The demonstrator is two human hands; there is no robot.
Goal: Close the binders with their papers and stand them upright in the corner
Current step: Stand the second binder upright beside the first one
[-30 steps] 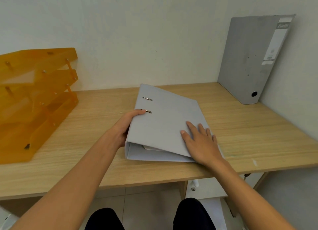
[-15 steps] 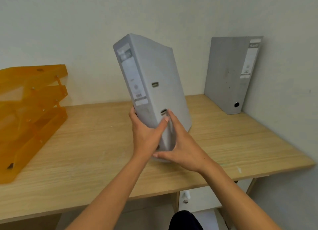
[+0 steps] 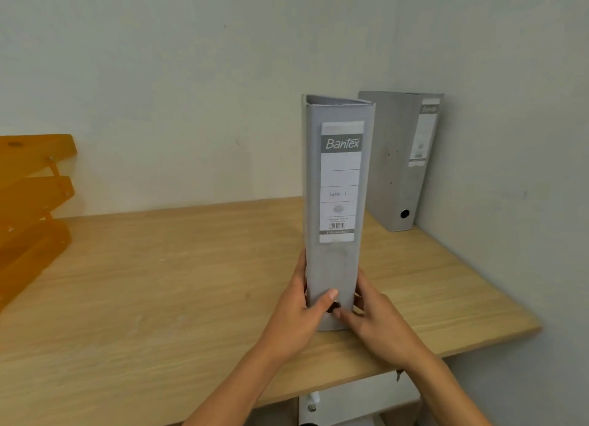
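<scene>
Pale walls meet in a corner above a wooden desk, which carries little. Far out to the left of both hands sits a stack of orange letter trays, well apart from the work. Next comes the left hand, wrapped round the lower left side of a grey binder, its thumb laid across the spine near the finger hole. That binder is closed and stands upright on the desk near the front edge, spine and label facing the wearer. Gripping the same binder's lower right side is the right hand, thumb at the finger hole as well. Beyond and to the right of the hands, a second grey binder already stands upright against the corner walls, apart from the held one. By my reading, one binder is finished and the other is shut and upright but not yet placed; what remains is to carry it back beside its twin.
</scene>
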